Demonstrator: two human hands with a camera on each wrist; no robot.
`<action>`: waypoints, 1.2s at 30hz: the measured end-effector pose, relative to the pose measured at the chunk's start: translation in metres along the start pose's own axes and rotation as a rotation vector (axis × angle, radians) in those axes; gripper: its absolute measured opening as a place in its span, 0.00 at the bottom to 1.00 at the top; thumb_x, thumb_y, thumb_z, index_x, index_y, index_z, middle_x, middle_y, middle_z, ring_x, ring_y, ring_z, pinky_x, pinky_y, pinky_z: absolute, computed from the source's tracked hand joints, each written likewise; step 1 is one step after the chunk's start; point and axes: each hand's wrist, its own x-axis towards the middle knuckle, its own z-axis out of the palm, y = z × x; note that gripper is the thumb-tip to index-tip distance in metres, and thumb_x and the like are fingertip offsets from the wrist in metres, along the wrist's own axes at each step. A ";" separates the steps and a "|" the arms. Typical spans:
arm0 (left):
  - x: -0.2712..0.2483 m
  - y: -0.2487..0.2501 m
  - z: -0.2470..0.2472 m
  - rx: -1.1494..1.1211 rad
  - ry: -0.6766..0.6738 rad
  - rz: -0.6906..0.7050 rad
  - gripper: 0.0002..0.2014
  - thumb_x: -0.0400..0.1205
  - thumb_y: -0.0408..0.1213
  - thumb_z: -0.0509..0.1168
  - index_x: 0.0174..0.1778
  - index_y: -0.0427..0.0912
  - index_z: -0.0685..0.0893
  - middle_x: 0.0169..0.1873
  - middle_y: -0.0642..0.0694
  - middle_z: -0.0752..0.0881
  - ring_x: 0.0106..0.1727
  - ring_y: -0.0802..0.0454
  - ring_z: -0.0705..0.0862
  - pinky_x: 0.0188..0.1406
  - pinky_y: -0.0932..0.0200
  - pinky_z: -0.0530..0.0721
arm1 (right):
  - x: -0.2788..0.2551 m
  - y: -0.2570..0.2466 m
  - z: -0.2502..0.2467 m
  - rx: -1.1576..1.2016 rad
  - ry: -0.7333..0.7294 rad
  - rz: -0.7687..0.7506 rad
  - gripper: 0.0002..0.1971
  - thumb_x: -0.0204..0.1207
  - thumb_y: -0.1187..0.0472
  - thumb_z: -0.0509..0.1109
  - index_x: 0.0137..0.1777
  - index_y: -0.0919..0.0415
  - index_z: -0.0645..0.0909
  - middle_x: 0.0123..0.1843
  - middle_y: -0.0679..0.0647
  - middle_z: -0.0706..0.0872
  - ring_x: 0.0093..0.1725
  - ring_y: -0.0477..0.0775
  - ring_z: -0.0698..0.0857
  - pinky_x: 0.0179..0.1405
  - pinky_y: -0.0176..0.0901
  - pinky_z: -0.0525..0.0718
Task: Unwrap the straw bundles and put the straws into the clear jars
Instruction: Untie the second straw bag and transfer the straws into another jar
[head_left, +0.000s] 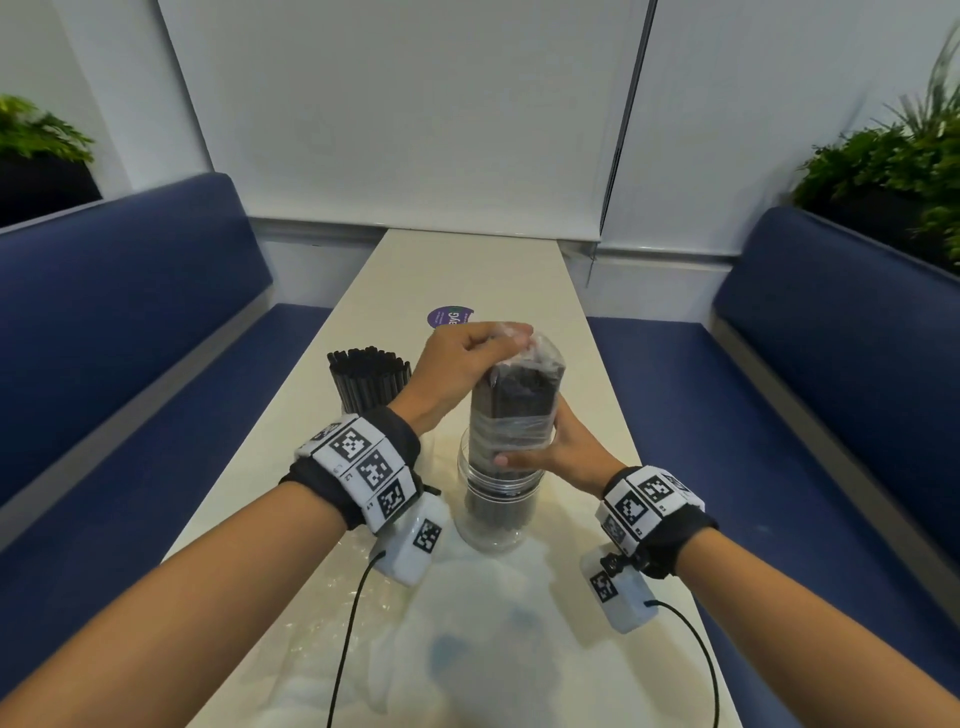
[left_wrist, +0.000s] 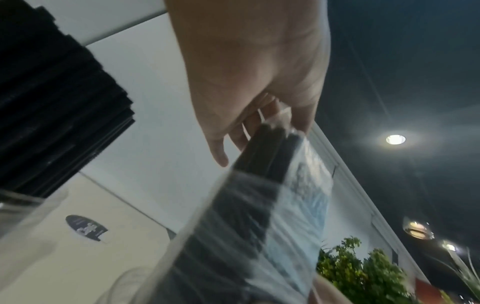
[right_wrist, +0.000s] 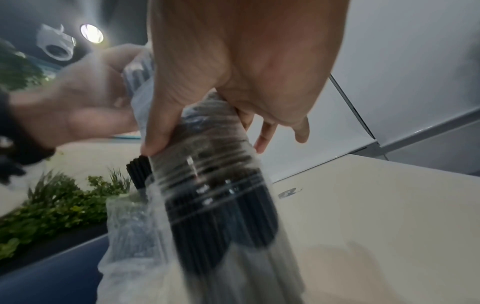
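Hands (head_left: 470, 364) grip wrapped straw bundle (head_left: 519, 410) in jar (head_left: 496, 512).

straw bundle (left_wrist: 249, 216) motion-blurred, left fingers (head_left: 498, 335) hidden in wrap, purple sticker (head_left: 451, 317) half covered

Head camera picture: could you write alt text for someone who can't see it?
Two bare hands hold a plastic-wrapped bundle of black straws upright in a clear jar on a long pale table: the left hand pinches the wrap at the top, the right hand grips its side. Behind it stands a second batch of unwrapped black straws.
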 end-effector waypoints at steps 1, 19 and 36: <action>0.002 0.002 0.000 0.050 0.010 0.021 0.07 0.78 0.35 0.69 0.46 0.38 0.90 0.49 0.44 0.91 0.50 0.60 0.87 0.57 0.65 0.83 | -0.001 0.003 0.000 -0.003 0.011 0.027 0.41 0.55 0.62 0.84 0.65 0.40 0.67 0.62 0.43 0.82 0.60 0.37 0.82 0.59 0.39 0.82; 0.006 -0.001 0.011 0.060 0.195 0.102 0.08 0.78 0.35 0.68 0.49 0.39 0.90 0.45 0.43 0.91 0.47 0.53 0.88 0.55 0.60 0.85 | 0.010 -0.057 -0.013 -0.078 0.096 -0.083 0.13 0.79 0.58 0.64 0.63 0.49 0.76 0.62 0.54 0.83 0.58 0.43 0.83 0.60 0.40 0.82; -0.006 -0.036 0.005 0.083 -0.141 -0.075 0.48 0.66 0.33 0.78 0.79 0.47 0.58 0.67 0.50 0.75 0.66 0.58 0.76 0.63 0.71 0.76 | 0.023 -0.044 -0.008 -0.489 0.411 -0.340 0.08 0.74 0.65 0.69 0.42 0.70 0.86 0.38 0.66 0.90 0.38 0.66 0.87 0.39 0.62 0.85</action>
